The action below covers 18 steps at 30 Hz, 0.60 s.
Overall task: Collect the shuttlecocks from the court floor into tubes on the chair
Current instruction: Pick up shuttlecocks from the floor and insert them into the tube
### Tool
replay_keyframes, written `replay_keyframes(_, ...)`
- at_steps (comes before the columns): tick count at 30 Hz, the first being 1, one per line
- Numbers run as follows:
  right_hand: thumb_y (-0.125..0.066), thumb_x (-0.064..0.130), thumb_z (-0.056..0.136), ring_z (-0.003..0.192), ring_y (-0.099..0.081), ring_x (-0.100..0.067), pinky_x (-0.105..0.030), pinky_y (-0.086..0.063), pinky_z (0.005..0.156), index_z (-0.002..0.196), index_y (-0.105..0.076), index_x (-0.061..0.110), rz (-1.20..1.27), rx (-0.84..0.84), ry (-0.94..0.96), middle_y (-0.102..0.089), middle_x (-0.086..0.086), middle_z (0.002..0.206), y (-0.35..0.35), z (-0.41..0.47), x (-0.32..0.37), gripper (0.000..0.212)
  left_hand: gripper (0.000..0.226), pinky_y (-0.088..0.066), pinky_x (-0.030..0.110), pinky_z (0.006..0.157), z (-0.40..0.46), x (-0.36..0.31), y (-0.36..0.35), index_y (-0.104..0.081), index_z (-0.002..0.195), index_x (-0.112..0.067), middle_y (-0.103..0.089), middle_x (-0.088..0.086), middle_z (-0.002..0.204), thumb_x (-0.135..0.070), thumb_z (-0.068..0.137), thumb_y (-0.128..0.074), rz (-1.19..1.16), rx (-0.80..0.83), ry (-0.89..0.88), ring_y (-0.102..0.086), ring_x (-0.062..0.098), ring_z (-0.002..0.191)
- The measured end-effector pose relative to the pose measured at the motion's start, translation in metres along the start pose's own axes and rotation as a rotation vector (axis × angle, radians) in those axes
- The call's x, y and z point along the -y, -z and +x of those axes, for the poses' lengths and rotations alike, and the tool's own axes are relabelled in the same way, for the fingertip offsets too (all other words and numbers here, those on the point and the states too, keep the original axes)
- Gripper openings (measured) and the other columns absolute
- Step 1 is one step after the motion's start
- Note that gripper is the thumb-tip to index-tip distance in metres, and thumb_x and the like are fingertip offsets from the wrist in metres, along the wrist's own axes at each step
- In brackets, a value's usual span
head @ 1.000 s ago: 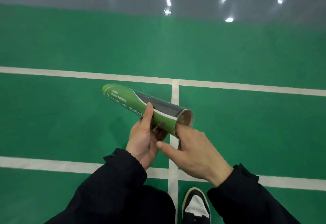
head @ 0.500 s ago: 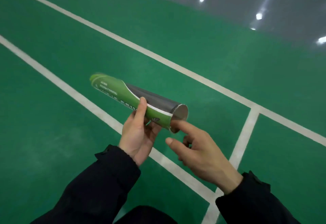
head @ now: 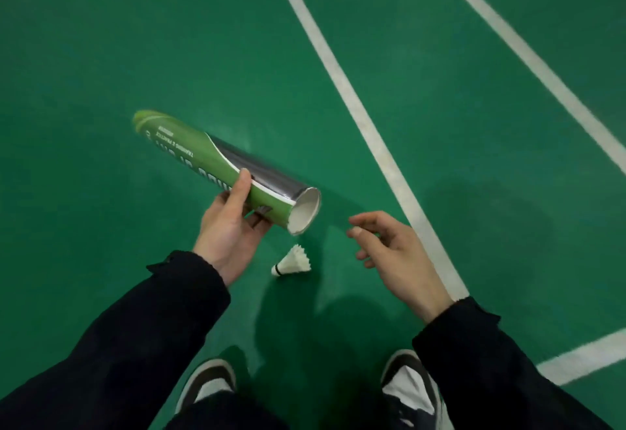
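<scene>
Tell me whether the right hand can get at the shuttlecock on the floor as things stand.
Probably yes. The right hand is empty and open, the shuttlecock lies bare on the green floor just left of it, and the tube in the left hand sits clear of the way.

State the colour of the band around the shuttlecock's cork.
Black, a thin band on the white shuttlecock lying on the floor; the head view shows it.
</scene>
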State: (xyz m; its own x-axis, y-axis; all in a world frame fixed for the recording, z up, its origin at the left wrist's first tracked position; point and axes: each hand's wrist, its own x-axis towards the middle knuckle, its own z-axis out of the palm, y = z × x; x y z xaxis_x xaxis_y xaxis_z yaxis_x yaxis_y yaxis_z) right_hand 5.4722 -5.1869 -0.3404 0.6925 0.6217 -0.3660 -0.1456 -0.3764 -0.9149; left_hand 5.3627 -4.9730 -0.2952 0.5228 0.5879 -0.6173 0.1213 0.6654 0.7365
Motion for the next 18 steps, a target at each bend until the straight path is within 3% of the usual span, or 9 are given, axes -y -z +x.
replay_keyframes(2, -0.066, 0.038, 0.093, 0.079, -0.067, -0.011, -0.037, -0.056, 0.084, 0.108, -0.068, 0.038, -0.251, 0.132, 0.009, -0.072, 0.018, 0.103, -0.034, 0.008, -0.024, 0.015, 0.065, -0.057, 0.04, 0.102, 0.003, 0.003, 0.032, -0.054, 0.144, -0.007, -0.066, 0.012, 0.126, -0.044, 0.093, -0.067, -0.015, -0.042, -0.003, -0.066, 0.028, 0.119)
replay_keyframes(4, -0.067, 0.052, 0.089, 0.092, -0.066, -0.011, -0.033, -0.051, 0.088, 0.122, -0.061, 0.034, -0.518, 0.233, 0.0, -0.066, 0.016, 0.117, -0.071, 0.025, -0.052, 0.038, 0.061, -0.061, 0.034, 0.092, 0.011, 0.005, 0.058, -0.058, 0.14, -0.007, -0.068, 0.012, 0.123, -0.045, 0.094, -0.066, -0.065, -0.088, -0.027, -0.065, 0.026, 0.112)
replay_keyframes(6, -0.07, 0.064, 0.081, 0.104, -0.065, -0.018, -0.031, -0.047, 0.084, 0.126, -0.054, 0.028, -0.645, 0.223, -0.066, -0.063, 0.008, 0.117, -0.101, 0.042, -0.08, 0.06, 0.051, -0.062, 0.029, 0.08, 0.013, 0.006, 0.079, -0.064, 0.133, -0.007, -0.073, 0.01, 0.114, -0.044, 0.098, -0.063, -0.097, -0.088, -0.04, -0.069, 0.022, 0.099)
replay_keyframes(7, -0.073, 0.062, 0.08, 0.105, -0.066, -0.02, -0.03, -0.047, 0.083, 0.124, -0.056, 0.028, -0.672, 0.245, -0.083, -0.065, 0.007, 0.114, -0.116, 0.046, -0.091, 0.058, 0.047, -0.062, 0.027, 0.076, 0.006, 0.005, 0.095, -0.066, 0.13, -0.008, -0.075, 0.009, 0.108, -0.043, 0.099, -0.062, -0.129, -0.094, -0.049, -0.071, 0.019, 0.091)
replay_keyframes(10, -0.073, 0.04, 0.088, 0.095, -0.071, -0.021, -0.028, -0.053, 0.08, 0.104, -0.071, 0.031, -0.673, 0.243, -0.023, -0.075, 0.011, 0.097, -0.143, 0.038, -0.092, 0.019, 0.041, -0.061, 0.026, 0.066, -0.021, 0.003, 0.14, -0.069, 0.122, -0.008, -0.076, 0.008, 0.094, -0.04, 0.099, -0.063, -0.257, -0.142, -0.046, -0.073, 0.015, 0.076)
replay_keyframes(11, -0.075, 0.032, 0.089, 0.085, -0.071, -0.02, -0.025, -0.051, 0.072, 0.094, -0.074, 0.033, -0.578, 0.212, 0.024, -0.074, 0.012, 0.085, -0.15, 0.029, -0.082, 0.005, 0.039, -0.06, 0.025, 0.063, -0.032, 0.001, 0.156, -0.07, 0.119, -0.008, -0.076, 0.008, 0.091, -0.04, 0.099, -0.063, -0.289, -0.161, -0.038, -0.072, 0.015, 0.073)
replay_keyframes(14, -0.077, 0.012, 0.09, 0.056, -0.042, -0.015, -0.027, -0.032, 0.05, 0.085, -0.075, 0.031, -0.16, 0.048, 0.241, -0.055, 0.006, 0.061, -0.162, 0.006, -0.025, 0.02, 0.035, -0.062, 0.027, 0.066, -0.046, -0.003, 0.204, -0.072, 0.113, -0.009, -0.075, 0.008, 0.093, -0.04, 0.097, -0.065, -0.381, -0.214, -0.035, -0.071, 0.015, 0.078)
replay_keyframes(16, -0.077, 0.004, 0.088, 0.058, -0.042, -0.013, -0.023, -0.035, 0.054, 0.091, -0.076, 0.019, -0.103, 0.03, 0.558, -0.058, 0.001, 0.069, -0.175, -0.007, 0.026, 0.015, 0.033, -0.064, 0.032, 0.077, -0.043, -0.006, 0.229, -0.073, 0.11, -0.01, -0.073, 0.01, 0.103, -0.04, 0.096, -0.067, -0.46, -0.244, -0.063, -0.069, 0.018, 0.09)
replay_keyframes(18, -0.077, 0.009, 0.088, 0.062, -0.051, -0.013, -0.019, -0.043, 0.06, 0.093, -0.077, 0.011, -0.28, 0.038, 0.823, -0.066, 0.003, 0.081, -0.205, -0.013, 0.057, 0.006, 0.032, -0.064, 0.031, 0.078, -0.034, -0.011, 0.246, -0.072, 0.106, -0.01, -0.071, 0.01, 0.102, -0.04, 0.095, -0.069, -0.512, -0.237, -0.089, -0.068, 0.019, 0.09)
